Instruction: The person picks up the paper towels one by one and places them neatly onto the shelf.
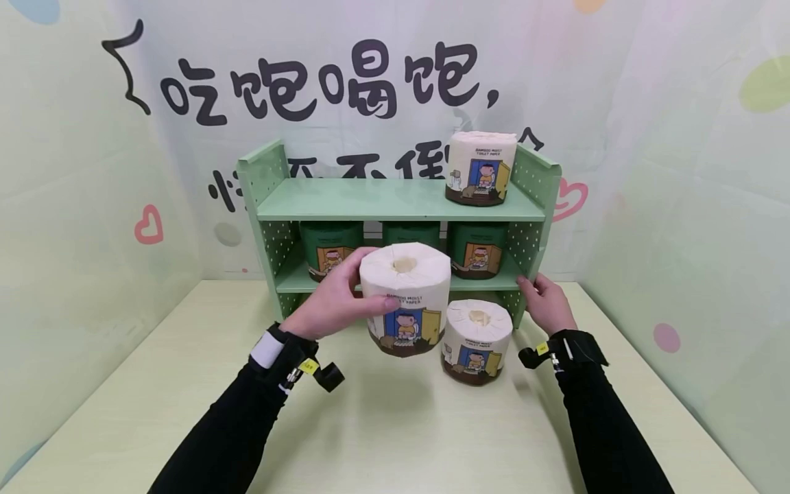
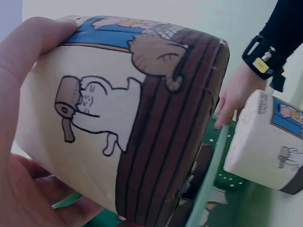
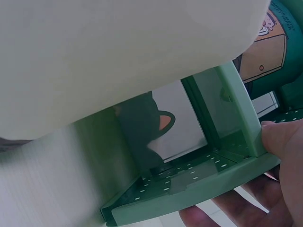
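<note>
Just in front of the green shelf rack [image 1: 395, 199], above the pale tabletop [image 1: 382, 425], my left hand [image 1: 336, 302] holds a cream toilet paper roll [image 1: 405, 296] in the air. My fingers [image 1: 370, 305] and thumb curl around its side, so the roll sits upright with its cardboard core facing up. Its wrapper shows a cartoon child at a blue door and a brown band along the bottom; the left wrist view shows that same brown band and a small white dog drawn on the wrapper [image 2: 142, 123], pressed against my palm [image 2: 28, 179].

Down to the right of the held roll, a second cream roll [image 1: 476, 341] stands on the tabletop, near the first but apart from it as far as I can tell. My right hand [image 1: 546, 302] rests against the right side panel of the rack at the level of the lower shelf, fingers fairly straight and touching the green edge; in the right wrist view my thumb [image 3: 279, 137] lies against the perforated panel [image 3: 199, 175].

A third cream roll [image 1: 481, 168] stands on the rack's top shelf at the right end. Three dark green wrapped rolls [image 1: 330, 248] stand in a row on the lower shelf, behind the roll I hold.
</note>
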`<state>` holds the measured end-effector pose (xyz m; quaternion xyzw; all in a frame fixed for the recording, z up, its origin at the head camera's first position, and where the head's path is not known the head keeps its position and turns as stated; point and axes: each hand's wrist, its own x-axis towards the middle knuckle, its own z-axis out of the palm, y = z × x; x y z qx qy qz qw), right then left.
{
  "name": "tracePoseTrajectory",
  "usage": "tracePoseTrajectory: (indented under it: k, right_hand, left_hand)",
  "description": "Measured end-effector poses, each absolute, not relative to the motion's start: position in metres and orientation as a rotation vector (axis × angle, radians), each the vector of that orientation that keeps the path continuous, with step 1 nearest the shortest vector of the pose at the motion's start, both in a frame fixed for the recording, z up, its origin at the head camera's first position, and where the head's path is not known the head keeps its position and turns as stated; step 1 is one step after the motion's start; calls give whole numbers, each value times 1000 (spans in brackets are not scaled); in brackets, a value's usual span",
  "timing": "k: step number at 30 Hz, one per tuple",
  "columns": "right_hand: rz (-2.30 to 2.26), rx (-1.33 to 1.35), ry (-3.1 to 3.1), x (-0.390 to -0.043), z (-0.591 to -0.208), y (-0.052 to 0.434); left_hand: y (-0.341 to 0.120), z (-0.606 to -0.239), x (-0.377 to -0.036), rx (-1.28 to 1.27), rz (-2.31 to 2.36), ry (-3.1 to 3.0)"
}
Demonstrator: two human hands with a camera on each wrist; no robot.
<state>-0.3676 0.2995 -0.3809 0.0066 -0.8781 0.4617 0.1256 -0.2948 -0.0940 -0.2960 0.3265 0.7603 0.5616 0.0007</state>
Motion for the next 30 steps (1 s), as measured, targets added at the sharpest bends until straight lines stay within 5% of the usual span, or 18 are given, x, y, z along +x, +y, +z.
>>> tracePoseTrajectory:
  k: [30]
  right_hand:
    - [1321, 12, -2563, -369, -382, 300]
  left_hand:
    - [-88, -197, -324, 1059, 1982, 2507]
